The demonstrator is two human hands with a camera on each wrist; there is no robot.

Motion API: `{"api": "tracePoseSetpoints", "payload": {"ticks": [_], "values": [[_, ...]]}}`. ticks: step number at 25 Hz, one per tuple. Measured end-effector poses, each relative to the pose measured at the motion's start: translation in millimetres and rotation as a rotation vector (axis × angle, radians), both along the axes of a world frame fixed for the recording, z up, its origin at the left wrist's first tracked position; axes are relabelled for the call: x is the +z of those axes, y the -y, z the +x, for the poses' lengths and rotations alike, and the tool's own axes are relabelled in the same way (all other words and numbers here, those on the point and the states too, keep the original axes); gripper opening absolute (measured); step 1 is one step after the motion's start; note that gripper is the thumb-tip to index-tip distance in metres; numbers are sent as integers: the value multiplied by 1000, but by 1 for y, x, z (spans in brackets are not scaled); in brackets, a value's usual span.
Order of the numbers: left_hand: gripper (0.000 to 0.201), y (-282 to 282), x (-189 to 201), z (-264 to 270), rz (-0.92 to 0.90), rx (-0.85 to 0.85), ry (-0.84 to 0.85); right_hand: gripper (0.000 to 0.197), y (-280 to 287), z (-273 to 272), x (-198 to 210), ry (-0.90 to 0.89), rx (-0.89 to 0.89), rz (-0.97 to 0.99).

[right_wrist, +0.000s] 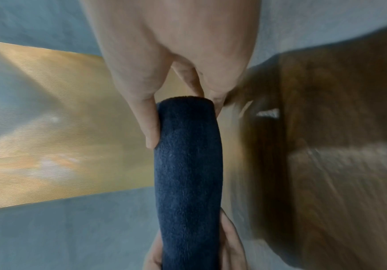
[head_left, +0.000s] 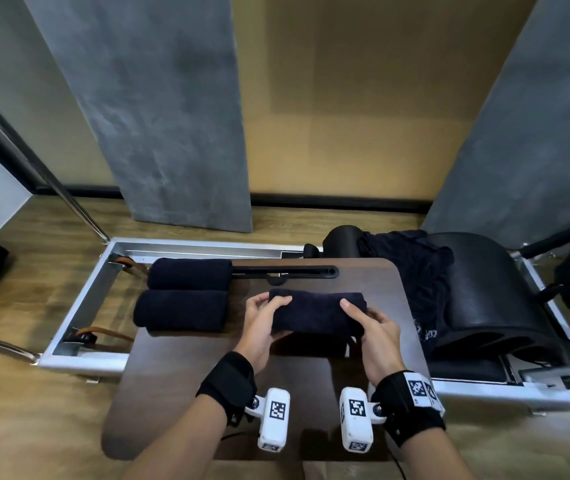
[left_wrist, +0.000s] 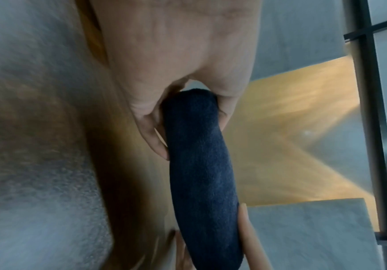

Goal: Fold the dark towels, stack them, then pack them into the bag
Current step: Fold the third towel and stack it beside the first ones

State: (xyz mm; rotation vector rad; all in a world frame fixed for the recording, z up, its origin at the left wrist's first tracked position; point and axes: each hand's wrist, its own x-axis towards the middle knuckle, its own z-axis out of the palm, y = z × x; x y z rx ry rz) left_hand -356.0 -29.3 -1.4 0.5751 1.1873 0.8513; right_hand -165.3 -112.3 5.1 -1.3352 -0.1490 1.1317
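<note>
A folded dark towel is held just above the dark wooden table, one end in each hand. My left hand grips its left end, thumb on top and fingers underneath. My right hand grips the right end the same way. The left wrist view shows the towel end-on, pinched between thumb and fingers. The right wrist view shows the towel clamped by my right thumb. Two more folded dark towels lie side by side at the table's far left corner.
A heap of dark cloth lies on a black padded barrel to the right. A metal frame with straps sits on the wooden floor behind the table. A black slotted bar runs along the table's far edge. No bag is identifiable.
</note>
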Motion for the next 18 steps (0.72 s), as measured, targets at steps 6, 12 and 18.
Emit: {"api": "tracePoseSetpoints", "payload": {"ticks": [6,12,18], "values": [[53,16,1,-66,16,24,134,45,19,-62,12,-105,47,71],[50,38,-12,-168,154,53,13,53,22,-151,6,-178,58,65],[38,34,-31,-240,256,98,-181,37,-4,-241,-19,78,-70,-103]]}}
